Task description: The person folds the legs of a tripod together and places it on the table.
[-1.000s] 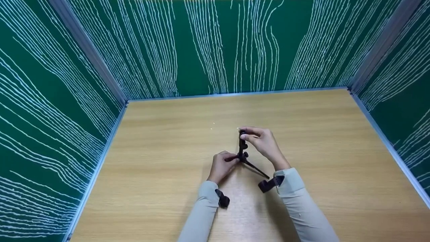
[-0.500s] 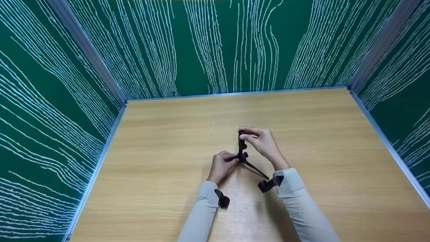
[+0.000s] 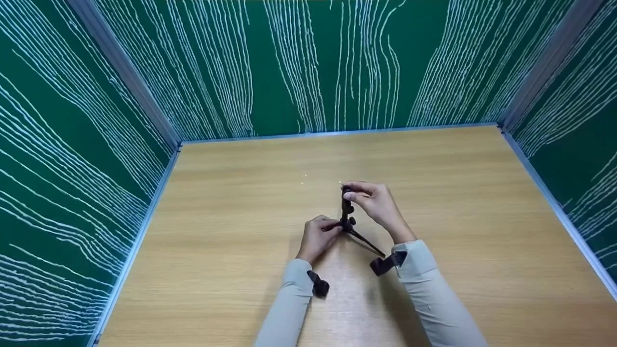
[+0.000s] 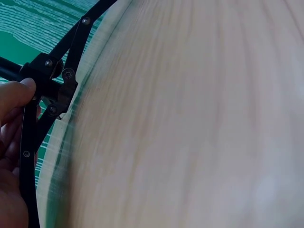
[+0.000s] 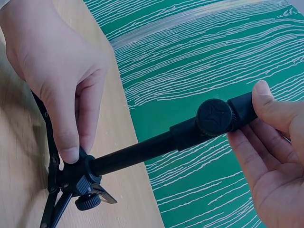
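Observation:
A small black tripod (image 3: 346, 212) stands between both hands, its centre pole upright and a spread leg (image 3: 368, 242) reaching toward the right forearm. My left hand (image 3: 318, 237) pinches the hub at the pole's foot. At the top of the pole, my right hand (image 3: 379, 206) grips the end between thumb and fingers. The right wrist view shows the pole (image 5: 135, 154), a large round knob (image 5: 214, 117) just below the right fingers, and a smaller knob (image 5: 88, 202) by the hub. Hinged leg braces (image 4: 71, 61) show beside the left thumb (image 4: 19, 92) in the left wrist view.
The wooden table (image 3: 231, 202) is bordered by metal strips (image 3: 337, 134) and green walls (image 3: 274, 96) with wavy white lines. A few tiny pale specks lie on the tabletop beyond the hands. Dark strapped cameras (image 3: 320, 289) sit on both wrists.

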A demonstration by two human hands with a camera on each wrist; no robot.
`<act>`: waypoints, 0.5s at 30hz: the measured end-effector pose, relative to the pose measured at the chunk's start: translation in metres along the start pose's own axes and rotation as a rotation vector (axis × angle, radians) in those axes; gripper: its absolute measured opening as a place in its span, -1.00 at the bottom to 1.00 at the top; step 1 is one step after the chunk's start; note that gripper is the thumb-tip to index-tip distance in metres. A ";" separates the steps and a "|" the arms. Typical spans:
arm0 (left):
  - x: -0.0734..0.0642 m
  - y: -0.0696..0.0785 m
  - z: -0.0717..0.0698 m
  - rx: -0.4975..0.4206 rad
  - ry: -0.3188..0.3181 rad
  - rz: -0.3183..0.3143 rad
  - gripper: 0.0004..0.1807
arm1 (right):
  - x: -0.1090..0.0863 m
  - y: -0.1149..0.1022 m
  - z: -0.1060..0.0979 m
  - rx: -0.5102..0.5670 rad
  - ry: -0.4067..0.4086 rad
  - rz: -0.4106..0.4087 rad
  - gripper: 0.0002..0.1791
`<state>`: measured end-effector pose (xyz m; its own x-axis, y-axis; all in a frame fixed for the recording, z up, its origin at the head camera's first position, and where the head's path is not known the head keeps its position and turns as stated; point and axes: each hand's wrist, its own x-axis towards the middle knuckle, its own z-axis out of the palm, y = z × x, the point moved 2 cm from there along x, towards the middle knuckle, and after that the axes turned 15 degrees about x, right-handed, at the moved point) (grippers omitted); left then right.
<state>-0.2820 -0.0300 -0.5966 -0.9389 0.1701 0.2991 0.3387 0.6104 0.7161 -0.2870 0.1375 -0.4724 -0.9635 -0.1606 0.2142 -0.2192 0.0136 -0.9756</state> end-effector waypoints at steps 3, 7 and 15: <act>0.000 -0.001 0.000 -0.010 -0.011 -0.015 -0.85 | -0.002 -0.005 0.001 -0.013 -0.002 -0.003 -0.71; 0.000 0.000 0.000 -0.027 -0.020 -0.026 -0.85 | -0.002 -0.006 0.001 -0.029 0.001 -0.013 -0.71; -0.001 0.001 0.000 -0.013 0.015 0.024 -0.87 | -0.002 -0.002 0.000 -0.031 0.003 -0.022 -0.73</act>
<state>-0.2808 -0.0299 -0.5964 -0.9297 0.1726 0.3254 0.3616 0.5960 0.7170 -0.2842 0.1380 -0.4710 -0.9588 -0.1581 0.2358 -0.2450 0.0409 -0.9687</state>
